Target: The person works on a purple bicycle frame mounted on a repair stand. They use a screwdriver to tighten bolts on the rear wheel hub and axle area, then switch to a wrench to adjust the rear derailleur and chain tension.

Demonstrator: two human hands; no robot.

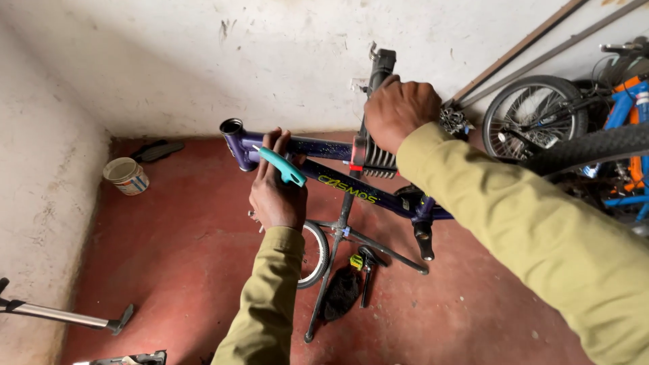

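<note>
A dark purple bicycle frame [318, 149] without wheels hangs in the clamp of a black repair stand [341, 223]. My left hand [276, 189] holds a teal-handled tool [282, 166] and rests its fingers on the frame's top tube near the head tube [233, 135]. My right hand [400, 113] grips the stand's clamp head [380, 71] from above. Both arms wear olive sleeves. A pedal and crank [423, 236] hang below the frame.
Red floor [176, 250] below. A white tub [126, 176] stands by the left wall, a floor pump [64, 315] lies at the lower left. A small wheel [312, 253], a dark rag [340, 294] and tools lie under the stand. Bicycles and wheels [534, 115] lean at right.
</note>
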